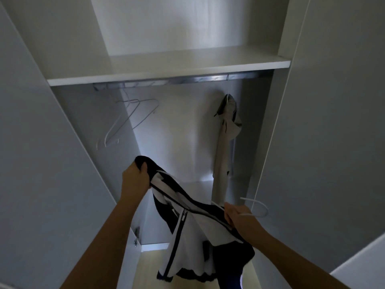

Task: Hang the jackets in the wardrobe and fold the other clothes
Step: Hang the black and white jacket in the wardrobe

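One jacket is already up: a pale grey hooded jacket (226, 130) hangs on the right end of the metal rail (187, 79) inside the open wardrobe (183, 126). A second, a black-and-white zip jacket (193, 232), is in hand in front of the opening, low down and well below the rail, not yet hung.

The left hand (135, 176) grips its dark collar or shoulder, with the fingers curled tight round the cloth. The right hand (239, 220) holds the other side of the garment together with a white hanger (255, 202), whose hook sticks out to the right of the knuckles. The hanger's body seems to lie inside or under the cloth, but I cannot tell whether both shoulders are seated on it.

As I judge it, the hanging part is about midway. This jacket needs settling on the hanger and lifting to the rail, and the folding is not begun as far as can be seen, for no other clothes are in view.

Besides the pale jacket, the wardrobe holds several bare wire hangers (125, 117) on the left end of the rail, well apart from it. A white shelf (166, 69) sits just above the rail.
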`<state>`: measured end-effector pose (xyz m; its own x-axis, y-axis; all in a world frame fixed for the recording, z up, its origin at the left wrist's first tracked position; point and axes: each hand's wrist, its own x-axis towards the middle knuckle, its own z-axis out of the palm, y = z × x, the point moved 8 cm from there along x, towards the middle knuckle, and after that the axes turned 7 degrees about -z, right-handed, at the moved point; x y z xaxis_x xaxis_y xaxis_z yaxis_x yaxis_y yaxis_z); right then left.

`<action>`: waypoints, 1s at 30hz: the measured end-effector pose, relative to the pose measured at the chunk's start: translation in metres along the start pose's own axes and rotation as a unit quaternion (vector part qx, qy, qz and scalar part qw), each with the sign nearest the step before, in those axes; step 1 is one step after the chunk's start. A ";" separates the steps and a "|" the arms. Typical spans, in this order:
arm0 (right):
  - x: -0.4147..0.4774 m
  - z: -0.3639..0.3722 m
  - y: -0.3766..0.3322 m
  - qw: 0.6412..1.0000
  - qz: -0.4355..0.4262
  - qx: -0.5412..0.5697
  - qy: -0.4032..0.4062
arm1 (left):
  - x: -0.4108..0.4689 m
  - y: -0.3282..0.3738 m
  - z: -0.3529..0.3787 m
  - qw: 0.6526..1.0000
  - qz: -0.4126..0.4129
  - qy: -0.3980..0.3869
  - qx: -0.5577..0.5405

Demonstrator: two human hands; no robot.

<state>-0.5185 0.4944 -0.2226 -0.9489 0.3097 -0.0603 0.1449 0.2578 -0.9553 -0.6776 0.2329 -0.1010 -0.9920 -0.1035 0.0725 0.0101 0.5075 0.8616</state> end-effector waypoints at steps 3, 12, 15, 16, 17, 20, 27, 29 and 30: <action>-0.002 -0.011 -0.006 0.998 -0.007 -0.039 0.055 | -0.022 0.029 0.001 0.984 0.139 0.037 0.109; 0.000 -0.018 -0.039 0.989 0.018 -0.137 -0.045 | -0.072 0.081 0.030 0.956 0.252 -0.058 0.136; 0.008 -0.037 -0.079 0.990 -0.036 -0.133 -0.032 | -0.086 0.055 0.048 0.967 0.179 -0.169 0.069; 0.007 -0.040 -0.086 0.988 -0.043 -0.140 -0.043 | -0.089 0.046 0.051 0.969 0.148 -0.193 0.036; 0.008 -0.041 -0.092 0.987 -0.052 -0.143 -0.052 | -0.091 0.038 0.054 0.969 0.118 -0.215 0.016; 0.009 -0.045 -0.102 0.982 -0.077 -0.156 -0.066 | -0.097 0.019 0.062 0.930 0.029 -0.363 0.044; 0.012 -0.027 -0.115 0.970 -0.103 -0.190 -0.110 | -0.053 0.042 0.040 0.953 0.204 -0.208 0.088; 0.018 -0.024 -0.121 0.970 -0.105 -0.194 -0.105 | -0.050 0.031 0.072 0.917 0.244 -0.268 0.167; 0.022 -0.023 -0.122 0.971 -0.099 -0.191 -0.100 | -0.046 0.025 0.082 0.911 0.243 -0.278 0.182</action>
<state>-0.5510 0.4908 -0.1011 -0.9987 0.0449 0.0220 0.0111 0.6269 -0.7790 -0.6423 0.3208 -0.1237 -0.7933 0.6069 0.0484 0.5231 0.6386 0.5644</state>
